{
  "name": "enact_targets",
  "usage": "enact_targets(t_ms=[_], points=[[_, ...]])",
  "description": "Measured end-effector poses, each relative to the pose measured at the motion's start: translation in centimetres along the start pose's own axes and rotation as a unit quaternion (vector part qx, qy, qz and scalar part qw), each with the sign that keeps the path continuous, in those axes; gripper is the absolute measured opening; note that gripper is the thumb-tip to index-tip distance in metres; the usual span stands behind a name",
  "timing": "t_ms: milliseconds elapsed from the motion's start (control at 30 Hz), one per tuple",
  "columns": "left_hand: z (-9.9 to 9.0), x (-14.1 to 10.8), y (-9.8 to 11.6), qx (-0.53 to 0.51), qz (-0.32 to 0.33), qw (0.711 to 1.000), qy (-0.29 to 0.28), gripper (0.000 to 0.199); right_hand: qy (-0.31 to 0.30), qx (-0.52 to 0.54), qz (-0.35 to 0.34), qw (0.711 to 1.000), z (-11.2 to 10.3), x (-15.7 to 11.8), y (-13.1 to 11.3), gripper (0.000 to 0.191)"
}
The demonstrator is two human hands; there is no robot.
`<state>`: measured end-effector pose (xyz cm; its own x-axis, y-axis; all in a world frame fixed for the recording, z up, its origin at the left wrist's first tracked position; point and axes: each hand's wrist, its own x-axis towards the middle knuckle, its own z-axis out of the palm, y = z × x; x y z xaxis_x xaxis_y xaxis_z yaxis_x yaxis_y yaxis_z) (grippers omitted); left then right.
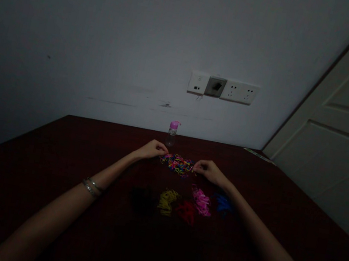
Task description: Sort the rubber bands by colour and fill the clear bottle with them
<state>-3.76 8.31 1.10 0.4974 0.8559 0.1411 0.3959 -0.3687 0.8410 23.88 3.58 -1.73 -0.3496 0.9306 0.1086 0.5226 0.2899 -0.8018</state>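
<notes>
A mixed heap of small coloured rubber bands [178, 163] lies on the dark red-brown table [90, 147]. My left hand [152, 149] is at the heap's left edge, thumb and fingers pinched together. At the right edge, my right hand [209, 171] is closed in a pinch too, touching or very near a few bands. What either pinch holds is too small and dark to tell. Nearer to me lie separate piles by colour: yellow bands [167, 201], red bands [186, 211], pink bands [201, 202], blue bands [223, 204] and a barely visible black pile [142, 199].
Behind the heap stands a clear bottle [171, 135] with a pink cap. The wall [124, 49] with a row of sockets [224, 89] borders the table's far edge. A pale door [341, 119] is on the right, and a thin strip [259, 155] lies at the back right corner.
</notes>
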Motion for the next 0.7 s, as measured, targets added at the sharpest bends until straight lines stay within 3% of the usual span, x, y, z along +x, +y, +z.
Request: enact_targets(t_ms=[167,367,567,700], points=[[0.0,0.1,-0.2,0.006,0.000,1.000,-0.003,0.017,0.029,0.044,0.031,0.998,-0.6,0.0,-0.2,0.023],[0.2,0.0,0.0,0.022,-0.004,1.000,-0.015,0.020,0.030,0.069,0.033,0.997,-0.6,-0.4,-2.6,0.028],[0.5,-0.2,0.6,0.024,0.002,0.999,-0.037,0.022,-0.009,0.091,0.018,0.996,0.2,-0.5,-4.4,0.027],[0.6,-0.4,0.8,0.013,0.012,0.999,-0.048,0.024,-0.101,0.045,-0.033,0.993,1.7,-1.3,-6.4,0.020]])
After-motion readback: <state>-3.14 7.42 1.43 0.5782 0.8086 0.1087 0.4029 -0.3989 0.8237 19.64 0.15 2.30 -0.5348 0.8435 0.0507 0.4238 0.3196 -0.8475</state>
